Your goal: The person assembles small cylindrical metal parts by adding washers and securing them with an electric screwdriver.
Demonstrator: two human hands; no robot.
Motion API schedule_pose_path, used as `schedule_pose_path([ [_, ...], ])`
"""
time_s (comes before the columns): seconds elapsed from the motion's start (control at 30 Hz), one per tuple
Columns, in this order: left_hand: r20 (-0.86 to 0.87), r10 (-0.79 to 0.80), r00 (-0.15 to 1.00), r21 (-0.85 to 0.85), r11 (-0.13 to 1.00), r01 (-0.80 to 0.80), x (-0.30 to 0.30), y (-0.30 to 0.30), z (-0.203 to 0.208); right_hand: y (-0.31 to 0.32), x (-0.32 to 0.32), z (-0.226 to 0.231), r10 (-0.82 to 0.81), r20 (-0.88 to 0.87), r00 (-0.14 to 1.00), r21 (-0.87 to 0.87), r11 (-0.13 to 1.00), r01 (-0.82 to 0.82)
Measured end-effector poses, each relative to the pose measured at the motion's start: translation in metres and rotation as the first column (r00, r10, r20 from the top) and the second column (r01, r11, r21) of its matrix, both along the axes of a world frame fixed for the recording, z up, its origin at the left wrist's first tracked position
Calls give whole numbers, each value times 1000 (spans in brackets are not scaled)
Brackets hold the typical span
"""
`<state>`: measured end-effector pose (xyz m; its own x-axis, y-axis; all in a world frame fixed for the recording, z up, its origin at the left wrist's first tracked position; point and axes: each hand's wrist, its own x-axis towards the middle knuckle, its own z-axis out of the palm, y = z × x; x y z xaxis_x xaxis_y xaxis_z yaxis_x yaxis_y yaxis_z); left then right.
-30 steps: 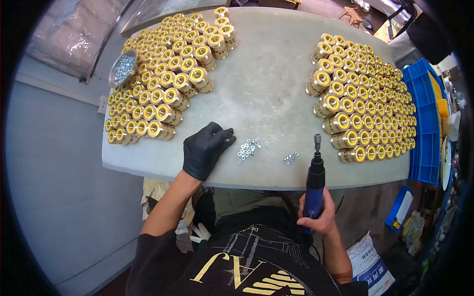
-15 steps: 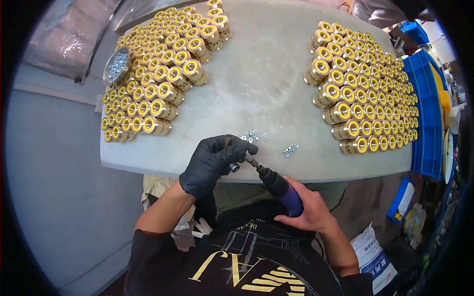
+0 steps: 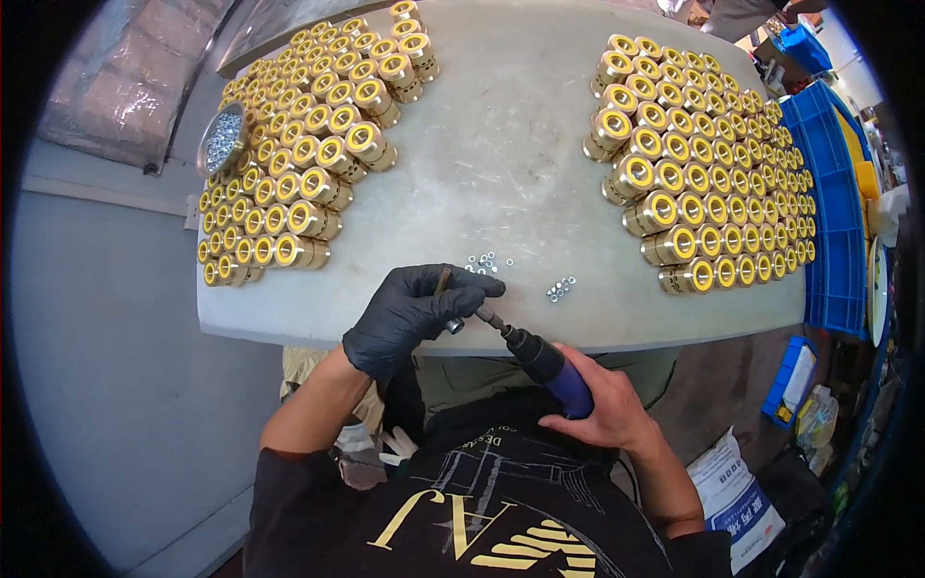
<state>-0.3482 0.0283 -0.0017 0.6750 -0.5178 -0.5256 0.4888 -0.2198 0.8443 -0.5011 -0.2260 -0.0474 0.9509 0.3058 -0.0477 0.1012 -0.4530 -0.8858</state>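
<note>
1. Grips the power screwdriver (image 3: 549, 368) by its thick body with the bare right hand (image 3: 612, 397), thumb and fingers wrapped close around the casing. Likely fairly heavy, rigid and smooth; best held there, clear of the metal tip.
2. Pinches a small metal part (image 3: 455, 327) in the gloved left hand (image 3: 409, 313), just left of the screwdriver's tip, thumb and fingers drawn narrow. Probably light, hard and a little slippery; best taken along its length. Sits across the palm side of the fingers; too covered by the glove to tell whether it meets the tip.
3. Beyond the screwdriver, shows loose nuts (image 3: 560, 288) in two clusters.
4. Farther beyond the screwdriver, to left and right, shows packed brass cylinders (image 3: 641, 173).
</note>
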Motion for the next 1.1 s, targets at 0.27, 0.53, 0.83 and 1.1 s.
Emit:
schedule_pose_path([
  [0.27, 487, -132, 864, 377, 923, -72, 30, 20, -13, -6, -4, 1, -22, -83, 996, 71, 997, 28],
  [0.53, 716, -316, 622, 369, 928, 46, 37, 22, -39, -15, -10, -2, -82, -107, 991, 103, 990, 93],
  [0.83, 761, -402, 510, 435, 898, 58, 41, 11, -41, -19, -13, -6, -115, -63, 991, 114, 986, 122],
  [1.1, 719, -577, 387, 618, 786, 24, 47, -4, -20, -22, -18, -3, -131, -92, 987, 110, 984, 141],
])
